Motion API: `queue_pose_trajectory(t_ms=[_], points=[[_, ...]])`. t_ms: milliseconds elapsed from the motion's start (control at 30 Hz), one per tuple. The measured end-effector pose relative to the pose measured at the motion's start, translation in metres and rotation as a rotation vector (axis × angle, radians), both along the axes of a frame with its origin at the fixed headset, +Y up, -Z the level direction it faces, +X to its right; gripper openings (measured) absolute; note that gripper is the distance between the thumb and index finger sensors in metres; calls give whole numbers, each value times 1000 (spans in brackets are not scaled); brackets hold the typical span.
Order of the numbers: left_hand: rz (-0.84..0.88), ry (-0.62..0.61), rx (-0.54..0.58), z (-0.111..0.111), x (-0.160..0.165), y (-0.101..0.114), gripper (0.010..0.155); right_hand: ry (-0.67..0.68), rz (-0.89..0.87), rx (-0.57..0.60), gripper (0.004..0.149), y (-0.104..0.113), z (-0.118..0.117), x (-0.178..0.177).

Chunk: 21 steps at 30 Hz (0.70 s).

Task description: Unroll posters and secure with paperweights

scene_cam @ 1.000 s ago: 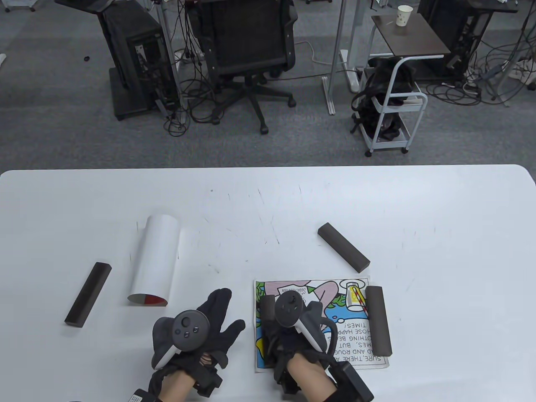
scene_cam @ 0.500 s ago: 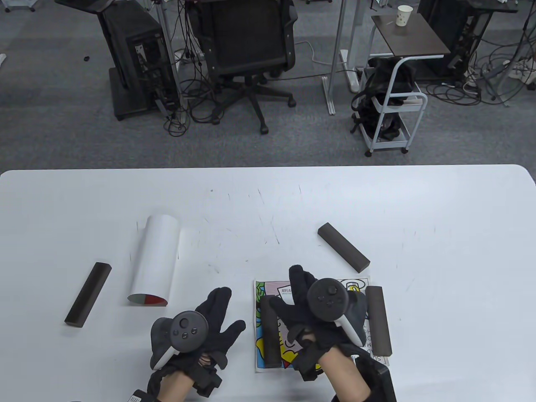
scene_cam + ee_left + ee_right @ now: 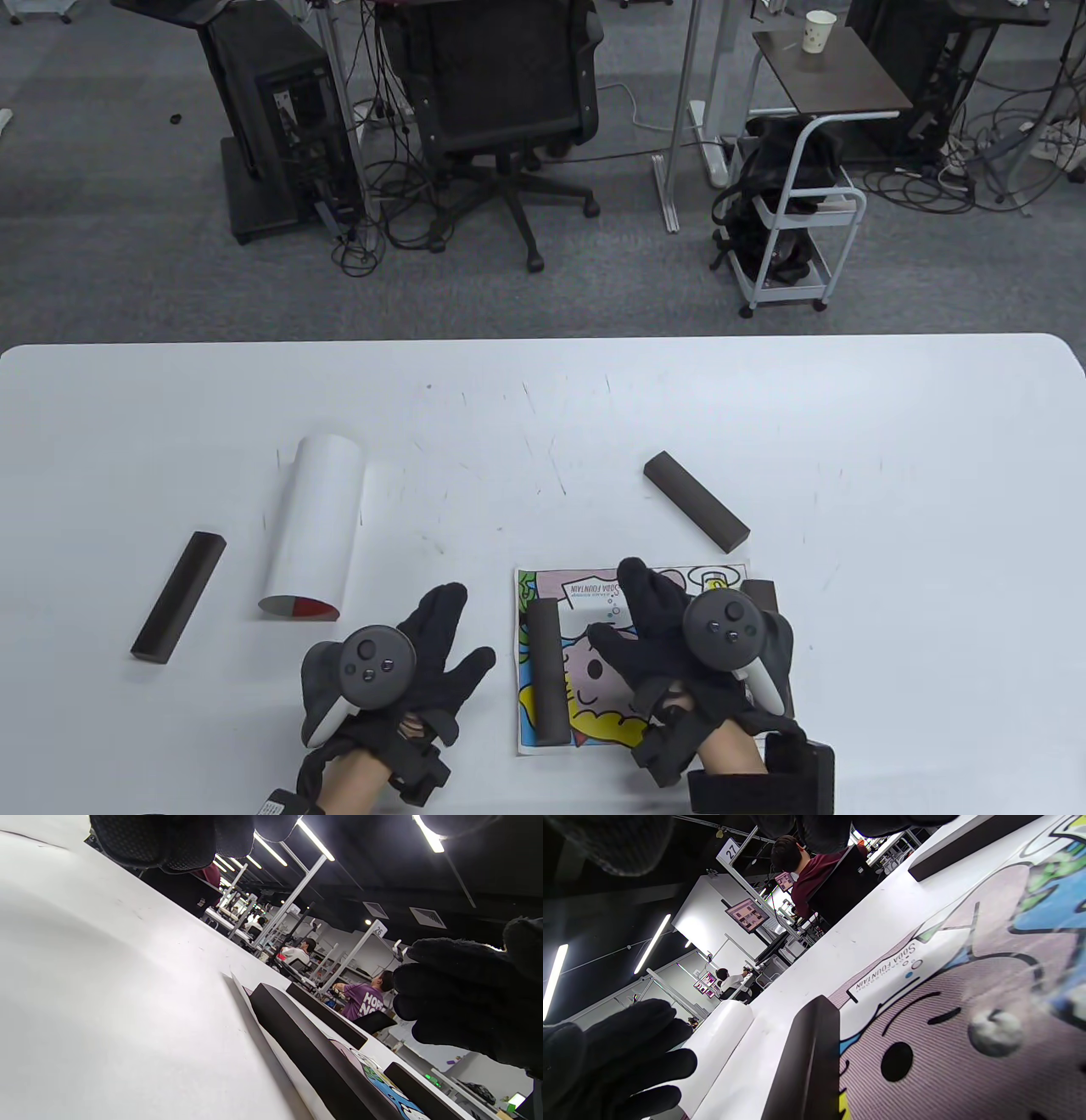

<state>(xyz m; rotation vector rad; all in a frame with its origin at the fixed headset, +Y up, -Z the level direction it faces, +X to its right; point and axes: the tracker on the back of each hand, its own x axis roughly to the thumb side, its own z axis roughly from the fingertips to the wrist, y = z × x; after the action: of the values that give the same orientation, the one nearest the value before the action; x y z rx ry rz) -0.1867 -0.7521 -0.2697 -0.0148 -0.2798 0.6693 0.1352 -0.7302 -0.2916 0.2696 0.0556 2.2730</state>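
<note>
Moving right, the right hand (image 3: 679,628) has let go of the dark bar (image 3: 547,671) on the flat poster (image 3: 594,586), fingers spread. Left hand (image 3: 399,662) lies open, holding nothing. Rolled poster (image 3: 314,526) sits up-left, nearest it, pointing away

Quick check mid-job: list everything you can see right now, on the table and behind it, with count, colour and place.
Flat poster: 1, colourful cartoon, near table edge, centre.
Rolled poster: 1, white, left of centre.
Paperweights: 4, dark bars; one on the flat poster's left edge, one at its right edge, one loose beyond it, one far left.
Table: 1, white.
Office chair: 1, black, behind table.
Cart: 1, white, behind right.
Paper cup: 1, white, on side table.
Hands: left hand spread on the table; right hand over the flat poster.
</note>
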Motion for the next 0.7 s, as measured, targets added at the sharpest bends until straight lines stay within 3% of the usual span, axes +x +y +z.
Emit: queue_pose_trajectory(t_ms=[133,300,500,600,700], points=[[13,10,-9,-2,-2,3,84,-11,-25,3,84,0,0,4],[-9,64,14,-11,-16,25,85,-1,-25,6,84,2,2,4],[-77,228,-27,-49,-64,69,86,3,-30,11,84,2,3,3],[-126,338,-80,-72,-85,79,86,0,-30,7,84,2,3,4],[-240,447,-162,-96,-101,74,88,-3,-28,4,84,2,3,4]])
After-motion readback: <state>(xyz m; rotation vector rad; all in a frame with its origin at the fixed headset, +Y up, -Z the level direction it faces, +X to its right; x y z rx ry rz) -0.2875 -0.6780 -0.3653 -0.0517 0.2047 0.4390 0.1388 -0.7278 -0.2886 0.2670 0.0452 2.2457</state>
